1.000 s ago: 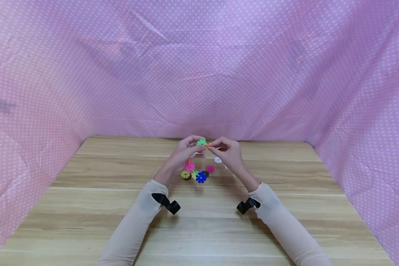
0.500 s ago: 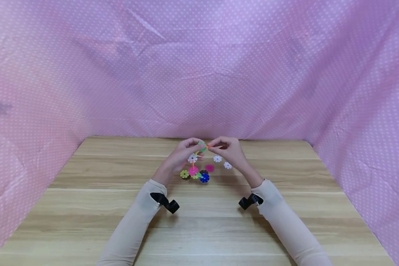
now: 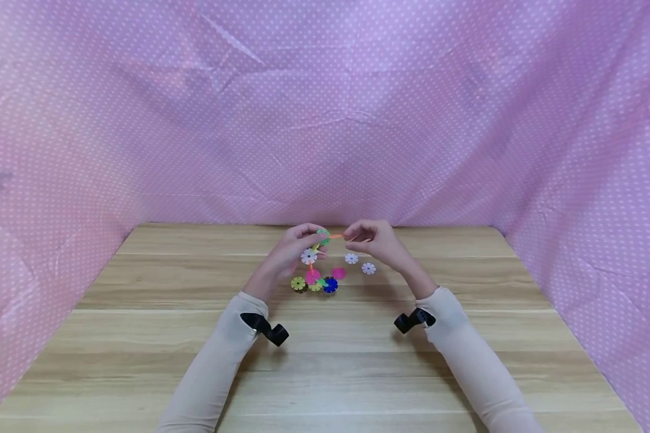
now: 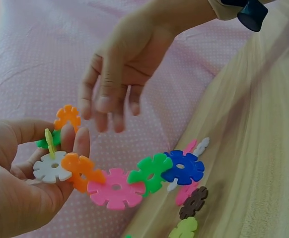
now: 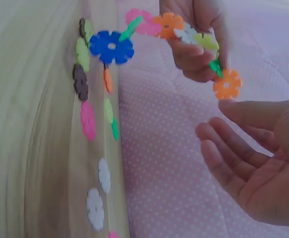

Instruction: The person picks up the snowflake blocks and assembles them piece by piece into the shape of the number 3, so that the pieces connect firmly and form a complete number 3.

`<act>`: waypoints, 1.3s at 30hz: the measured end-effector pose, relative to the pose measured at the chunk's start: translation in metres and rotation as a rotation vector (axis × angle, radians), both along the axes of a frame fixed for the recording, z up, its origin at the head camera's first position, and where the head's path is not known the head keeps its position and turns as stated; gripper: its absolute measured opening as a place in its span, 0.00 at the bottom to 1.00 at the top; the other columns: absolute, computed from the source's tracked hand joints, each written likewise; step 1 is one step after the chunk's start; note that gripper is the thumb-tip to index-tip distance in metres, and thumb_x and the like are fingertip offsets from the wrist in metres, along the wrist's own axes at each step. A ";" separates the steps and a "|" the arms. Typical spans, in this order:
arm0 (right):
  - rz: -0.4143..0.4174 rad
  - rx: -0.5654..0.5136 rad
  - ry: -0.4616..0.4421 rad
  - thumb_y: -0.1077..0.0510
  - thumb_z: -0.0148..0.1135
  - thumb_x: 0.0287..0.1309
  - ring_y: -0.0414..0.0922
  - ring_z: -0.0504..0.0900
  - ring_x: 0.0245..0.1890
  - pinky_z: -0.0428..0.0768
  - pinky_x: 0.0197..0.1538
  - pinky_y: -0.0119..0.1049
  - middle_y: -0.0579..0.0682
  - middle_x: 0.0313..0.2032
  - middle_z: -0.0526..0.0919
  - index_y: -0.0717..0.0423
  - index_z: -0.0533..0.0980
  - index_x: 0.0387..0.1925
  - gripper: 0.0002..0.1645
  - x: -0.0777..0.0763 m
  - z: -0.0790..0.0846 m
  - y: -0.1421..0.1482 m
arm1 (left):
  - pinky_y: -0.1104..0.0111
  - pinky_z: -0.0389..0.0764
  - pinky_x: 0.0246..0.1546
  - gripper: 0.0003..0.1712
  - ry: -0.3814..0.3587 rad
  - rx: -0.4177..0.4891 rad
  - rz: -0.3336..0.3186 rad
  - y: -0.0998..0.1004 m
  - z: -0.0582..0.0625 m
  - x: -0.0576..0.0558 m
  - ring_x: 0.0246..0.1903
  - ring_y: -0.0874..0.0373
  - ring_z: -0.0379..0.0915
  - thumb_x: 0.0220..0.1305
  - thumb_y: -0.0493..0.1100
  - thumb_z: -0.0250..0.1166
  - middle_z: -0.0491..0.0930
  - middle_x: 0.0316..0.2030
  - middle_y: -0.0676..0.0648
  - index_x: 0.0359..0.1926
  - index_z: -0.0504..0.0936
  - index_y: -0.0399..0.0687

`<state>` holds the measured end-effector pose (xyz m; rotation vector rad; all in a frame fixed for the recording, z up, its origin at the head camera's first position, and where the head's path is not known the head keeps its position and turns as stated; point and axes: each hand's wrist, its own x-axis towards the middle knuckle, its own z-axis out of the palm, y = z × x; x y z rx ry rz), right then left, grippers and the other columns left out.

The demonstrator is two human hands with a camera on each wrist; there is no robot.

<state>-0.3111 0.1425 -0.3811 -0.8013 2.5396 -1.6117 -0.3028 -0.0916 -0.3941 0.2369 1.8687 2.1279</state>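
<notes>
My left hand (image 3: 292, 249) pinches the green snowflake disc (image 3: 323, 237) near the end of a linked chain. An orange disc (image 5: 227, 85) is slotted onto that green one and sticks out toward my right hand (image 3: 379, 242). Down from the grip, the left wrist view shows a yellow disc (image 4: 50, 142), white disc (image 4: 51, 167), orange disc (image 4: 76, 166), pink disc (image 4: 115, 191), another green disc (image 4: 150, 173) and a blue disc (image 4: 183, 167). My right hand's fingers are spread and relaxed, holding nothing, close beside the orange end disc.
On the wooden table (image 3: 325, 373) lie several loose discs: two white discs (image 3: 368, 268), a pink disc (image 3: 339, 273), a yellow disc (image 3: 298, 282) and a brown disc (image 4: 193, 202) among them. Pink dotted cloth (image 3: 325, 120) hangs around the table's back and sides.
My right hand has let go of the orange disc and drawn slightly right. The orange disc stays joined to the green one in my left hand; the chain hangs more in view.
</notes>
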 end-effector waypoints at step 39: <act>0.234 0.364 -0.166 0.71 0.71 0.52 0.42 0.78 0.31 0.80 0.38 0.32 0.55 0.31 0.84 0.64 0.80 0.35 0.09 -0.009 -0.041 -0.006 | 0.46 0.78 0.64 0.14 0.000 -0.061 0.019 -0.008 -0.004 -0.002 0.40 0.58 0.79 0.74 0.40 0.60 0.80 0.39 0.52 0.56 0.78 0.39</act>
